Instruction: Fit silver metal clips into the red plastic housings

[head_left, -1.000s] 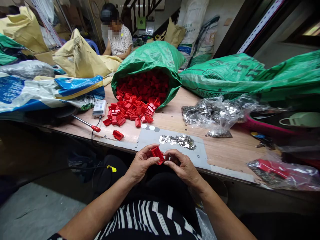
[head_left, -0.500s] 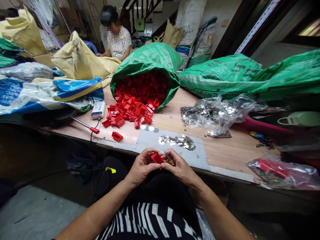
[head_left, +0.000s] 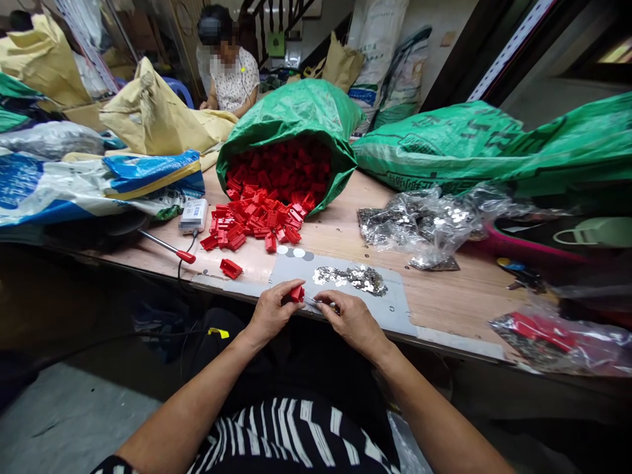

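My left hand (head_left: pixel 273 312) grips a small red plastic part (head_left: pixel 297 293) between thumb and fingers, just over the near table edge. My right hand (head_left: pixel 351 318) is closed around a slim metal-shafted tool (head_left: pixel 312 299), its thin tip pointing left at the red part. Whether the tip touches the part I cannot tell, and the handle is mostly hidden in my fingers. Just beyond my hands, small shiny metal pieces (head_left: pixel 349 280) lie piled on a grey mat (head_left: pixel 291 270). One loose red part (head_left: pixel 230 268) rests to the left.
A green sack (head_left: pixel 296 108) spills many red parts (head_left: pixel 257 217) onto the table. Clear bags of metal pieces (head_left: pixel 424 220) lie to the right. Left are a white device (head_left: pixel 193 216) and a red-handled rod (head_left: pixel 185 256). Another person (head_left: pixel 234 79) sits across the table.
My hands have moved apart slightly and a little forward. The red part has turned in my left hand, and the tool's tip now points left at it instead of upward.
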`<state>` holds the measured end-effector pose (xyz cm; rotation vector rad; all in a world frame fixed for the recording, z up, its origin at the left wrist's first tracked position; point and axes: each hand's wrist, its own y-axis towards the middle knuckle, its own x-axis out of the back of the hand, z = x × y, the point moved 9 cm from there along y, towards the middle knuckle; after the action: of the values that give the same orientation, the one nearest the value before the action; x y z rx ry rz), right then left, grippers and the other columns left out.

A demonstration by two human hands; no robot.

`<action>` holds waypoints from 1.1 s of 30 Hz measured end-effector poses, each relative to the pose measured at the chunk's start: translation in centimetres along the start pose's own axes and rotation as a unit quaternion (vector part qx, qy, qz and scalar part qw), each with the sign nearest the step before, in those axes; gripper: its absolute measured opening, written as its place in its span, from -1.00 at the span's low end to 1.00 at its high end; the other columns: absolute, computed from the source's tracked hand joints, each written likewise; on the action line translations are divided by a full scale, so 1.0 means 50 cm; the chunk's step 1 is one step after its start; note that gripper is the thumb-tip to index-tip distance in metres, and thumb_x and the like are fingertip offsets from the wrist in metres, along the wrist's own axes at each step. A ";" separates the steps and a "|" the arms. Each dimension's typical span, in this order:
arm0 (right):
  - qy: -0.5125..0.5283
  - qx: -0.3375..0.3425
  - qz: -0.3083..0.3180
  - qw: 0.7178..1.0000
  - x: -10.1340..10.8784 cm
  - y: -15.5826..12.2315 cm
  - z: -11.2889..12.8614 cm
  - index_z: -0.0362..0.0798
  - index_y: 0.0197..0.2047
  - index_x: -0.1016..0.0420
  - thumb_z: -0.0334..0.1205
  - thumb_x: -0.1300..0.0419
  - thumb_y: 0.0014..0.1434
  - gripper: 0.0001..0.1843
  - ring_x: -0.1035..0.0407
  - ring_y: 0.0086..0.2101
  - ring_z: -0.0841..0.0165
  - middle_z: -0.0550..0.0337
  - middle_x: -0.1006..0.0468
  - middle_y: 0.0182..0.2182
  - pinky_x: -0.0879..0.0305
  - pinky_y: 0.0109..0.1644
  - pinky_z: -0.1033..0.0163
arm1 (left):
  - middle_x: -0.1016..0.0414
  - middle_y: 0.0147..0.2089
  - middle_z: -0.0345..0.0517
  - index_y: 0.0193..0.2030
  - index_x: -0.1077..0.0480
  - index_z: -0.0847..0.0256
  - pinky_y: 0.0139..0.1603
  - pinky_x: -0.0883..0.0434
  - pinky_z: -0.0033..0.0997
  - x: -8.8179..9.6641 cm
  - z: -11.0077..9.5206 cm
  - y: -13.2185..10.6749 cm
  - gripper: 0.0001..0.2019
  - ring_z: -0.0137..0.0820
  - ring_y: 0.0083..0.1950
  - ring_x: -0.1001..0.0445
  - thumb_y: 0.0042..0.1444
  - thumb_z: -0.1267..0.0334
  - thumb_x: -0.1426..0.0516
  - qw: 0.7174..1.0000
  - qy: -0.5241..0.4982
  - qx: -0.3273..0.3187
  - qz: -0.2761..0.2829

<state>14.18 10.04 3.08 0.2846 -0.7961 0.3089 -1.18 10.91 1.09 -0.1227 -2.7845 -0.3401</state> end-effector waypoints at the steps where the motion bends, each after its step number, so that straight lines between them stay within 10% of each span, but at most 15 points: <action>1: -0.004 0.005 0.006 1.000 -0.004 0.002 0.001 0.03 -0.12 -0.51 -0.27 -0.10 0.22 -0.79 -0.45 -0.24 0.29 0.14 -0.59 -0.23 -0.33 -0.12 0.19 | -0.56 -0.01 -0.14 0.02 -0.47 0.03 0.10 -0.38 -0.25 0.000 -0.001 0.001 -0.57 -0.28 0.01 -0.51 -0.04 0.35 -0.26 1.000 0.003 -0.004 0.001; 33: -0.039 -0.012 0.033 0.999 -0.033 0.013 0.015 0.02 -0.11 -0.44 -0.27 -0.02 0.27 -0.80 -0.38 -0.22 0.31 0.13 -0.48 -0.23 -0.26 -0.13 0.21 | -0.55 -0.12 -0.15 -0.07 -0.44 0.12 -0.05 -0.36 -0.36 -0.006 0.002 0.001 -0.70 -0.33 -0.13 -0.49 0.00 0.31 -0.23 1.000 0.017 -0.013 0.017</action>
<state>12.38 10.13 2.46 0.2484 -0.8870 0.3523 -0.93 10.97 0.89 -0.1694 -2.7413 -0.3652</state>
